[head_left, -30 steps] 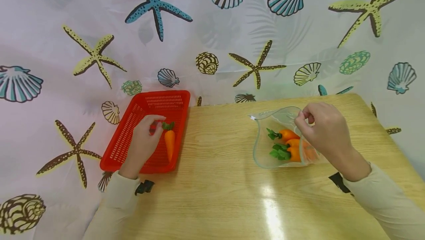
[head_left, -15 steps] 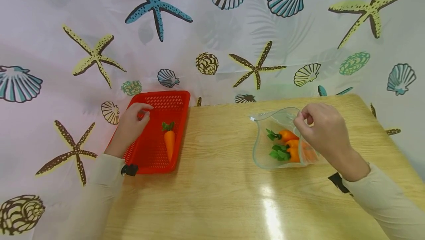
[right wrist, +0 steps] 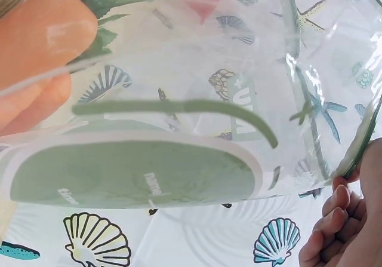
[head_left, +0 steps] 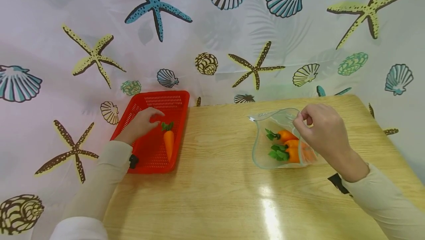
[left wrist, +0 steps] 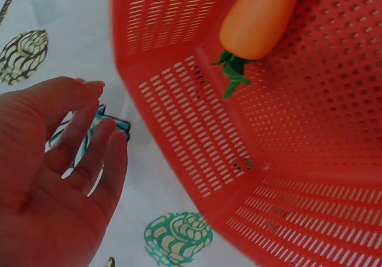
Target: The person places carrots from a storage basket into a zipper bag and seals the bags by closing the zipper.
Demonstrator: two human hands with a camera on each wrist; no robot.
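Observation:
My left hand [head_left: 144, 122] hovers open over the red mesh basket [head_left: 149, 167] at the table's left end, holding nothing. Its fingertips are just left of the green top of a toy carrot [head_left: 169, 144] lying in the basket. The left wrist view shows the bare palm of that hand [left wrist: 57, 177], the basket wall [left wrist: 197, 135] and the carrot [left wrist: 259, 16]. My right hand [head_left: 318, 127] pinches the far rim of a clear plastic bag [head_left: 265, 158] lying open towards the left. Several toy carrots [head_left: 289, 144] lie inside it. The right wrist view looks through the bag [right wrist: 197, 100] at a carrot [right wrist: 42, 37].
The wooden table [head_left: 219, 195] runs from the basket to the right edge, with a glare patch near the front. A sea-themed curtain [head_left: 212, 29] with starfish and shells hangs behind and drapes down on the left, under the basket's left side.
My left hand left the carrot's top, swung to the basket's far left corner, then came back beside the leaves. The carrot stays in the basket. My right hand kept its hold.

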